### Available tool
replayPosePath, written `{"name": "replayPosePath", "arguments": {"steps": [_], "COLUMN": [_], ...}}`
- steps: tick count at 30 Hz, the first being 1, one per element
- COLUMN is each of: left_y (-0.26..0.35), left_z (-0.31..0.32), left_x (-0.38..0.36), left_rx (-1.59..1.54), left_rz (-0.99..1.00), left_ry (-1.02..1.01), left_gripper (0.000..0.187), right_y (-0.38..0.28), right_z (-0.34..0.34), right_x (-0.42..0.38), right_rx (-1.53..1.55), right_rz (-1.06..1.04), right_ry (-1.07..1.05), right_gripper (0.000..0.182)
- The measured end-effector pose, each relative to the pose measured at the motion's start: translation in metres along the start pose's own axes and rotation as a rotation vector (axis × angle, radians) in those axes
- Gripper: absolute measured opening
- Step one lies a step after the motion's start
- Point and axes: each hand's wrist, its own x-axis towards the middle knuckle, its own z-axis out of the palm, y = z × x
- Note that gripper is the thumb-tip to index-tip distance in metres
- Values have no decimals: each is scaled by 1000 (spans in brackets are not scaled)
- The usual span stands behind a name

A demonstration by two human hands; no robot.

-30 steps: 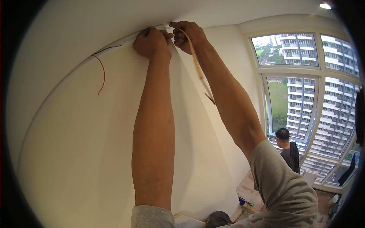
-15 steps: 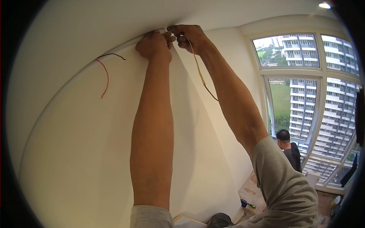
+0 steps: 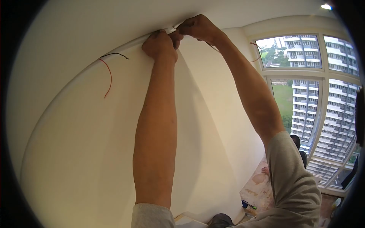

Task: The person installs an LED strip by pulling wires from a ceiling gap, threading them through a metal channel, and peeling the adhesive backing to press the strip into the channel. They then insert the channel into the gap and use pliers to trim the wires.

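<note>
Both my arms reach up to the line where the wall meets the ceiling. My left hand (image 3: 159, 46) is closed at a short white piece (image 3: 170, 29), which looks like plastic conduit or trunking; its fingers hide part of it. Just to the right, my right hand (image 3: 200, 28) pinches a thin brownish wire (image 3: 211, 46). That wire passes behind my right forearm, and a reddish loose end (image 3: 260, 53) curves out in front of the window. The pinched fingertips sit close beside the white piece. Further left, a black wire (image 3: 118, 54) and a red wire (image 3: 110, 78) stick out from the ceiling edge.
A tall window (image 3: 296, 102) fills the right side. Partly hidden behind my right sleeve is another person (image 3: 303, 157). Down on the floor (image 3: 253, 190) lies a dark blue and green object (image 3: 248, 205). A lit ceiling lamp (image 3: 326, 6) shows at top right.
My right hand has risen and shifted right, turning over at the wrist. The wire has swung behind my right forearm, its end now out to the right. The other person is more hidden.
</note>
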Motion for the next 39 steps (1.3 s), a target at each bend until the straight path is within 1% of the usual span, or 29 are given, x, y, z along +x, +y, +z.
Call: {"name": "replayPosePath", "arguments": {"steps": [1,2,3,4,5,6,8,9,13,15,17,19,21,23,24,26,28,29,30,31,33,34,35,37,38,39], "left_y": [1,-3,-7,-12,-22,-26,-26,-26,-24,-22,-23,-23,-23,-24,-24,-26,-28,-26,-25,-24,-21,-13,-4,23,37,52], "left_z": [0,1,2,4,16,19,19,18,18,19,22,24,26,27,27,25,22,18,10,-5,-47,-66,-83,-112,-123,-133], "left_x": [1,2,4,5,4,5,10,12,12,11,10,12,10,9,10,12,17,14,13,11,7,-5,-16,-24,-23,-20], "left_rx": [-3,25,54,52,97,142,192,245,251,143,133,123,215,211,207,192,178,248,317,322,1231,1372,1509,1821,1911,1994], "left_rz": [0,55,111,108,174,241,258,276,247,142,162,181,188,211,235,262,293,246,202,210,741,873,1009,1228,1408,1587], "left_ry": [0,29,58,59,116,174,151,127,123,127,145,167,207,213,217,208,197,151,108,110,-81,-97,-116,-198,-142,-82], "left_gripper": [18,16,14,14,13,11,11,11,13,16,17,18,19,19,19,20,20,19,18,18,12,13,14,18,20,22], "right_y": [-5,-2,0,2,3,1,-5,-8,-3,-8,-11,-16,-21,-23,-16,-4,1,-1,1,4,10,3,1,3,2,2], "right_z": [-1,-3,-3,-4,-13,-14,-18,-18,-14,-11,-10,-10,-7,-7,-6,0,4,8,14,22,36,39,44,57,65,74], "right_x": [-1,0,4,9,9,9,7,6,9,7,2,-1,-6,-10,-7,-3,-7,-13,-19,-28,-42,-51,-55,-60,-59,-56], "right_rx": [-124,-247,-250,-286,-322,-326,-479,-478,-487,-466,-478,-477,-473,-458,-459,-424,-411,-397,-544,-537,-768,-813,-804,-859,-845,-832], "right_rz": [-59,-115,-114,-213,-313,-313,-253,-251,-203,-200,-132,-124,-113,6,5,-144,-148,-152,-221,-227,-455,-471,-481,-715,-752,-746], "right_ry": [-2,-5,-6,-5,-5,-7,-22,-22,-20,-18,-2,-12,-25,-42,-40,-9,22,51,116,118,293,253,266,343,343,349], "right_gripper": [26,27,27,27,28,28,27,27,25,25,26,25,25,22,22,24,25,27,31,31,29,33,33,37,38,38]}}
